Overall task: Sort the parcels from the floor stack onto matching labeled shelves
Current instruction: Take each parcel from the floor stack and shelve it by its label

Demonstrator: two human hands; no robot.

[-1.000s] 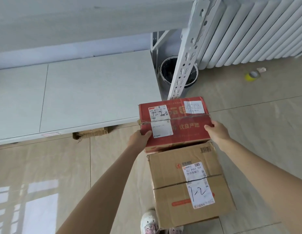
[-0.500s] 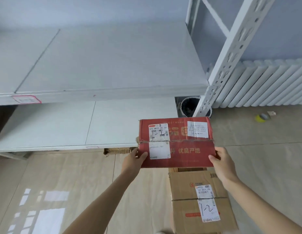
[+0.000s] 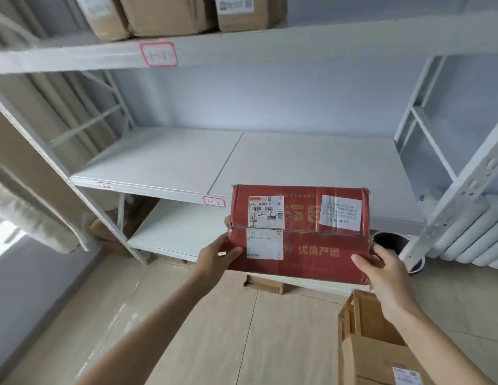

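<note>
Across the whole back of the view runs the white metal shelving rack (image 3: 461, 187), its perforated upright slanting down the right side. Top shelf (image 3: 270, 43) carries three brown cardboard parcels (image 3: 170, 15) pushed close together, and its front edge wears a red-bordered label (image 3: 158, 54) with a handwritten mark, blurred, possibly "1-1". Below that, the middle shelf (image 3: 297, 162) lies wide and bare-topped, two white boards meeting at a seam, with a small red-bordered tag (image 3: 214, 201) on its front lip that looks like "1-2". A lower shelf (image 3: 181, 229) sits beneath.

Front and centre now: the red parcel (image 3: 311, 245), held in the air just in front of the middle shelf's edge, long axis running left to right, top face tilted up toward the camera. White shipping label (image 3: 265, 215) at its left reads "642 M003-00 181" over a barcode, with a scribble of pen; a second white sticker (image 3: 340, 212) at its right is too small to read. Gold characters "优良产地" run along the near flap.

Left hand (image 3: 217, 255) grips the parcel's near-left corner, thumb on top. Right hand (image 3: 381, 269) clamps the near-right corner, thumb over the top too.

Down at the lower right on the tiled floor stands a brown cardboard box (image 3: 381, 354) with a label corner showing. Beyond the parcel's right end, a dark bucket (image 3: 392, 243) and a white radiator (image 3: 473, 240).
</note>
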